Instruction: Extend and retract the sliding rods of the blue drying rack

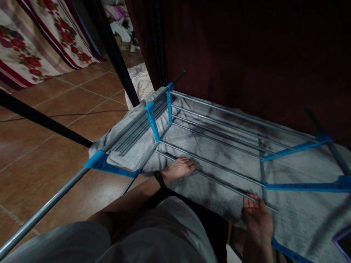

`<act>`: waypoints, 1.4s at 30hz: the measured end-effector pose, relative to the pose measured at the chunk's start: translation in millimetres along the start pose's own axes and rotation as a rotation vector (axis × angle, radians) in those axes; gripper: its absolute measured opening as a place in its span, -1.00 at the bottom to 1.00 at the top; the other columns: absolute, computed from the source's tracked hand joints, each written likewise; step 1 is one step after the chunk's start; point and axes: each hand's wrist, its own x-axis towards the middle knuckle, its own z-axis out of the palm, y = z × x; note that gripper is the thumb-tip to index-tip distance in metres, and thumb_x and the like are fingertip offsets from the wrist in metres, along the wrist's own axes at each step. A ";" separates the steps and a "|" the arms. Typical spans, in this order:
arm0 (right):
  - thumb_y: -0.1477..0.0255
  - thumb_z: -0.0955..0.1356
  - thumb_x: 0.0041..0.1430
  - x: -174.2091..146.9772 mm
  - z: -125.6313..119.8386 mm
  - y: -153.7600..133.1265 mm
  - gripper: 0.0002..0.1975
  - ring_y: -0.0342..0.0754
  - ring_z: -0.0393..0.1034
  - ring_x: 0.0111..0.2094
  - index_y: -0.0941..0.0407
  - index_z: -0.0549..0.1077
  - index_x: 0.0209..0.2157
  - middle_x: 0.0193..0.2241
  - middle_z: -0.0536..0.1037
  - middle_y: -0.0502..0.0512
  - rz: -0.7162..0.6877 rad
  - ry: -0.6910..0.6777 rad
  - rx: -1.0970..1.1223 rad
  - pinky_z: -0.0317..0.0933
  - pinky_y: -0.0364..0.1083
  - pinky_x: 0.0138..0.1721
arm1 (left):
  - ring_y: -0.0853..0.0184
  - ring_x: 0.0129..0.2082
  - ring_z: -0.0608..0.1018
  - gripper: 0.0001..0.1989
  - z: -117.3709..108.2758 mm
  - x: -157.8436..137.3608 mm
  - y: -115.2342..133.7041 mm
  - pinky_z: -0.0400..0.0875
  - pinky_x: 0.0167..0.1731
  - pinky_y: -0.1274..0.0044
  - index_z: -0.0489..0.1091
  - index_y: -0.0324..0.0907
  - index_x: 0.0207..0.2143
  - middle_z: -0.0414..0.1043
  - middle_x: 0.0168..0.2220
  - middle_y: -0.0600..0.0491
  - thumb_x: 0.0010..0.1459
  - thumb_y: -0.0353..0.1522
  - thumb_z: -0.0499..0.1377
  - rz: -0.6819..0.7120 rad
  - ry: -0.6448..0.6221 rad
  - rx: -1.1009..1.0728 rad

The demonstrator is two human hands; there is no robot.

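Note:
A thin grey metal rod (219, 182) runs level in front of me, between my two hands. My left hand (179, 168), with a dark band on the wrist, is closed over the rod near its left end. Palm up, my right hand (257, 215) holds the rod near its right end, which sticks out past the fingers. Just beyond is a rack frame of grey tubes with blue plastic brackets (153, 122), several crossbars (214, 157) spanning it. The rod's left end lies close to the frame's side tube; whether they touch, I cannot tell.
Several more rods (137, 133) lie together at the left, on the grey blanket (197, 190) under the rack. A purple-edged device (344, 243) is at the lower right. Dark posts (115, 54) stand at the left, before the tiled floor (90, 89). A dark red curtain (246, 54) hangs behind.

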 end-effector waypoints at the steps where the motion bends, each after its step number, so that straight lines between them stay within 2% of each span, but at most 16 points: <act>1: 0.55 0.32 0.17 1.2 0.5 -0.3 -0.90 -0.21 0.54 -0.25 0.09 0.45 -0.30 -0.29 0.54 -0.03 0.018 0.036 0.029 0.47 -0.16 -0.16 | 0.25 -0.21 0.51 -0.86 0.7 0.0 0.3 0.33 -0.18 0.42 0.39 -0.18 -0.14 0.50 -0.23 -0.03 0.32 -0.49 0.07 0.003 0.004 0.004; 3: 0.54 0.35 0.15 3.5 0.8 -0.4 -0.92 -0.21 0.54 -0.26 0.09 0.46 -0.31 -0.30 0.55 -0.03 0.050 0.080 0.073 0.48 -0.17 -0.17 | 0.25 -0.21 0.52 -0.85 2.5 -0.2 0.9 0.34 -0.18 0.42 0.39 -0.18 -0.13 0.50 -0.24 -0.03 0.32 -0.49 0.07 0.006 0.007 0.006; 9: 0.52 0.38 0.11 5.3 5.0 6.5 -0.90 -0.20 0.55 -0.24 0.10 0.48 -0.29 -0.28 0.58 -0.02 0.053 0.067 0.078 0.47 -0.19 -0.16 | 0.25 -0.18 0.55 -0.80 11.5 -3.0 3.9 0.36 -0.15 0.43 0.39 -0.15 -0.06 0.51 -0.18 -0.03 0.32 -0.49 0.06 -0.012 -0.005 -0.060; 13: 0.50 0.41 0.06 -1.1 18.1 9.6 -0.90 -0.19 0.54 -0.28 0.10 0.47 -0.32 -0.34 0.58 -0.04 0.044 0.069 0.136 0.46 -0.18 -0.19 | 0.23 -0.13 0.56 -0.78 15.2 -4.7 2.2 0.38 -0.09 0.41 0.39 -0.14 0.00 0.53 -0.16 -0.04 0.36 -0.41 0.04 -0.036 0.008 -0.139; 18: 0.47 0.46 -0.02 -13.8 35.8 6.8 -0.82 -0.18 0.54 -0.30 0.10 0.45 -0.32 -0.36 0.59 -0.05 -0.026 0.022 0.169 0.45 -0.18 -0.16 | 0.23 -0.17 0.59 -0.79 17.4 -5.2 -9.6 0.44 -0.13 0.41 0.46 -0.11 -0.12 0.57 -0.18 -0.03 0.37 -0.31 0.03 -0.016 0.055 -0.213; 22: 0.49 0.49 -0.08 -21.4 48.8 5.6 -0.78 -0.15 0.55 -0.26 0.11 0.46 -0.34 -0.34 0.61 -0.01 -0.058 -0.019 0.211 0.44 -0.14 -0.10 | 0.21 -0.15 0.62 -0.73 18.7 -6.4 -20.0 0.48 -0.13 0.38 0.49 -0.10 -0.07 0.61 -0.15 -0.03 0.36 -0.30 0.01 -0.019 0.120 -0.231; 29: 0.37 0.54 -0.05 -27.3 69.3 4.9 -0.74 -0.11 0.55 -0.25 0.06 0.43 -0.35 -0.36 0.61 -0.03 -0.106 -0.073 0.176 0.45 -0.09 -0.14 | 0.25 -0.11 0.65 -0.68 15.5 -6.0 -28.6 0.52 -0.14 0.45 0.48 -0.04 -0.02 0.62 -0.09 0.03 0.36 -0.31 -0.03 -0.062 0.176 -0.242; 34: 0.37 0.54 -0.03 -28.2 77.0 -4.6 -0.75 -0.11 0.53 -0.31 0.06 0.42 -0.38 -0.42 0.59 -0.06 -0.105 -0.067 0.227 0.45 -0.09 -0.18 | 0.27 -0.23 0.67 -0.73 13.6 -2.9 -30.1 0.53 -0.27 0.49 0.48 -0.04 -0.09 0.64 -0.18 0.04 0.35 -0.31 -0.01 -0.084 0.205 -0.238; 38: 0.37 0.54 -0.01 -28.9 80.4 -20.3 -0.76 -0.11 0.53 -0.30 0.09 0.44 -0.36 -0.41 0.60 -0.03 -0.108 -0.093 0.253 0.44 -0.10 -0.16 | 0.29 -0.28 0.67 -0.73 8.7 -0.4 -30.6 0.51 -0.35 0.51 0.47 -0.07 -0.13 0.64 -0.22 0.05 0.37 -0.31 -0.03 -0.052 0.238 -0.231; 42: 0.33 0.53 -0.01 -31.0 78.7 -29.5 -0.72 -0.09 0.54 -0.29 0.10 0.46 -0.29 -0.34 0.63 0.02 -0.158 -0.088 0.213 0.44 -0.08 -0.16 | 0.28 -0.29 0.66 -0.72 -4.3 -0.1 -30.8 0.51 -0.30 0.48 0.47 -0.07 -0.10 0.64 -0.21 0.06 0.37 -0.32 -0.04 0.006 0.315 -0.172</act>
